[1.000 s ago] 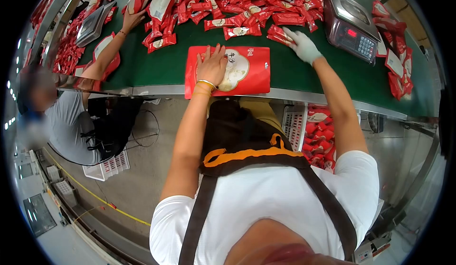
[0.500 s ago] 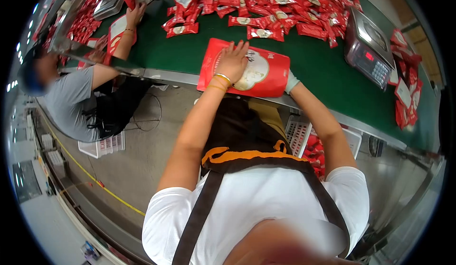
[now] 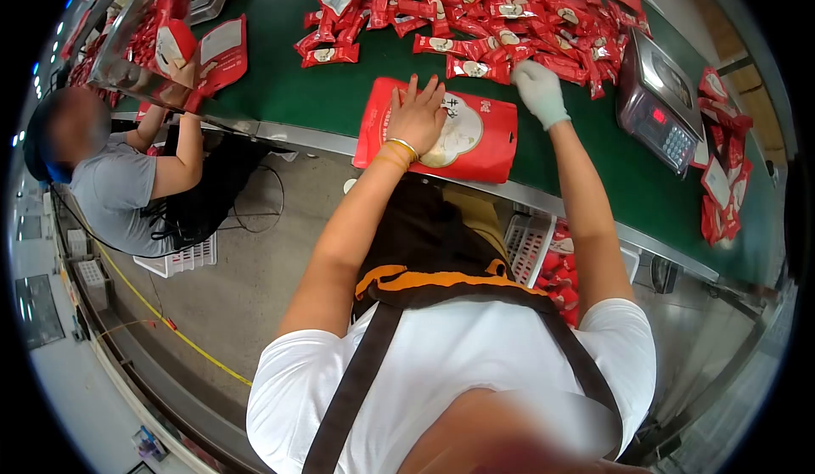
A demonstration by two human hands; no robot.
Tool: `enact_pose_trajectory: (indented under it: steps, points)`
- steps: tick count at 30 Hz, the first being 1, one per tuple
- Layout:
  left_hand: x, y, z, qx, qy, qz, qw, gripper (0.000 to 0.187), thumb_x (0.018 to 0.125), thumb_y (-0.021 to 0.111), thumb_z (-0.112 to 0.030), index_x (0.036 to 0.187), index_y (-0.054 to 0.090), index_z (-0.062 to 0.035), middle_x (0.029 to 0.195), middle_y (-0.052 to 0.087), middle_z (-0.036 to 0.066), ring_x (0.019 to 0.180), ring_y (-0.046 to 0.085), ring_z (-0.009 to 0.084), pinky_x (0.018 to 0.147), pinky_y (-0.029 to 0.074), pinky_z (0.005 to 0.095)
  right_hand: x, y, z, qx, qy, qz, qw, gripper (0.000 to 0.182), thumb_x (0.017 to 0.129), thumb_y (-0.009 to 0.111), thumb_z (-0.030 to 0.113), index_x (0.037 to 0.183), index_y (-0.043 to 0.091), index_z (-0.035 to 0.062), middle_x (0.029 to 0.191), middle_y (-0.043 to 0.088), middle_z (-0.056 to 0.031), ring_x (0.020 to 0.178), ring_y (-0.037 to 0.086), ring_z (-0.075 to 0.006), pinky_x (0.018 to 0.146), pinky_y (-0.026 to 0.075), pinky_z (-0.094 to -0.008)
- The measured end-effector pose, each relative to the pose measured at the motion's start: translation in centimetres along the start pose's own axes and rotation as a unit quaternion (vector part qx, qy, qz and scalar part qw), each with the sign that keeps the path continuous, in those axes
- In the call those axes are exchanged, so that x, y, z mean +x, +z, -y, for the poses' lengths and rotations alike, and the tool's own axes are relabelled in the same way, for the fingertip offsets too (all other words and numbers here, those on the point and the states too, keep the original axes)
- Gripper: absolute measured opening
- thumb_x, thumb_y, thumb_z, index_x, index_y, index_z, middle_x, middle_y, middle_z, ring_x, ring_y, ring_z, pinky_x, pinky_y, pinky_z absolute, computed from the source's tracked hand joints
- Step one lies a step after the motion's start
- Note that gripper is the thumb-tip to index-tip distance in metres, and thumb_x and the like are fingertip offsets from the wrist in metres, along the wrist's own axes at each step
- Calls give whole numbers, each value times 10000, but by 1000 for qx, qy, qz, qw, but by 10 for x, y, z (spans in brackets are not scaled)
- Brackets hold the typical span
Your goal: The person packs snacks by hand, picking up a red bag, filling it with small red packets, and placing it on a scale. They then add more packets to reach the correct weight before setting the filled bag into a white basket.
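Observation:
My bare left hand (image 3: 417, 120) lies flat with spread fingers on the left part of a large red pouch (image 3: 488, 139). The pouch rests on the green work surface (image 3: 586, 164) at its near edge. My right hand (image 3: 540, 92), in a pale glove, is over the surface just beyond the pouch's upper right corner. Its fingers are bent at the near edge of a heap of small red packets (image 3: 509, 7); whether they grip one is hidden.
A scale (image 3: 662, 100) with a red display stands at the right, beside more red packets (image 3: 727, 168). At the left a co-worker (image 3: 115, 177) handles red pouches. White crates (image 3: 528, 245) stand below the table edge.
My right hand has left the pouch's right edge and moved up to the packets. My left hand stays on the pouch. The co-worker's arms have drawn back with a pouch.

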State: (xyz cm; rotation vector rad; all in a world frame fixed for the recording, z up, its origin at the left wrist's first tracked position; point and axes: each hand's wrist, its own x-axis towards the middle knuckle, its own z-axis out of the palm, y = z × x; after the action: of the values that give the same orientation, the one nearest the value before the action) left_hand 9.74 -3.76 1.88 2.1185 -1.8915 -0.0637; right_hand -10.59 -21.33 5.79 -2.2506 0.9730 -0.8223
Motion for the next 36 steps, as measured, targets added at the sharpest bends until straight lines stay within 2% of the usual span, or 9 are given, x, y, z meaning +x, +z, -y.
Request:
enact_pose_trajectory:
  steps: [3, 7, 14, 17, 21, 23, 24, 25, 36]
  points:
    - [1, -1, -1, -1, -1, 9, 1000, 523, 967, 410, -333, 1445, 405, -122, 1553, 320, 62, 1444, 224, 370, 1143, 181, 597, 31, 41, 9, -183, -145, 46, 971, 226, 865, 575, 181, 1053, 604, 58, 1066, 649, -126, 1010, 610, -318, 877, 499, -406]
    - [1, -1, 2, -26, -10, 17, 999, 521, 974, 391, -341, 1448, 401, -125, 1553, 321, 61, 1442, 231, 365, 1143, 192, 590, 40, 50, 7, -326, -74, 193, 923, 348, 845, 651, 198, 1165, 580, 83, 1116, 623, -142, 1048, 594, -319, 889, 486, -399]
    - [1, -1, 2, -40, -16, 19, 999, 512, 980, 385, -334, 1456, 398, -145, 1550, 325, 61, 1436, 239, 369, 1137, 208, 588, -98, -67, 15, -46, 64, -52, 996, 375, 818, 706, 185, 1150, 656, 19, 964, 674, -148, 874, 651, -264, 812, 505, -340]
    - [2, -3, 2, -53, -31, 19, 998, 505, 985, 376, -335, 1453, 404, -147, 1550, 326, 64, 1434, 242, 370, 1139, 201, 588, -145, -76, 19, 2, 198, 74, 977, 362, 813, 738, 189, 1097, 672, -24, 922, 703, -88, 814, 628, -121, 770, 507, -282]
    - [3, -6, 2, -43, -27, 31, 998, 513, 988, 370, -351, 1463, 390, -159, 1556, 313, 72, 1438, 230, 379, 1144, 192, 584, -114, -23, 25, 155, 317, 177, 919, 330, 858, 685, 158, 1112, 642, -47, 972, 701, -66, 837, 627, -129, 749, 510, -270]
    - [0, -8, 0, -53, -29, 24, 998, 519, 988, 370, -356, 1468, 382, -159, 1558, 309, 76, 1438, 227, 382, 1145, 190, 583, -96, 23, 21, 294, 161, 135, 933, 316, 917, 594, 115, 1196, 594, -33, 1114, 671, -85, 943, 627, -158, 841, 512, -294]
    - [-1, -6, 0, -53, -25, 18, 998, 526, 986, 371, -360, 1471, 375, -156, 1558, 308, 79, 1437, 229, 382, 1144, 187, 587, -91, 65, -43, 445, 168, 192, 858, 314, 958, 520, 82, 1258, 558, -2, 1241, 613, -100, 1060, 598, -175, 952, 483, -334]
    - [-1, -7, 1, -53, -19, 13, 998, 533, 985, 372, -364, 1475, 368, -153, 1558, 308, 81, 1436, 232, 383, 1144, 184, 592, -95, 85, -41, 363, 63, 238, 899, 336, 962, 516, 71, 1293, 524, 13, 1280, 588, -102, 1105, 585, -186, 1012, 451, -359]
    - [-1, -7, -16, 3, 25, -8, 1000, 562, 974, 386, -420, 1464, 391, -146, 1521, 353, 147, 1423, 285, 334, 1154, 131, 580, -90, 121, -24, 399, 84, 315, 857, 330, 954, 531, 84, 1280, 537, 32, 1265, 597, -90, 1127, 580, -195, 991, 464, -360]
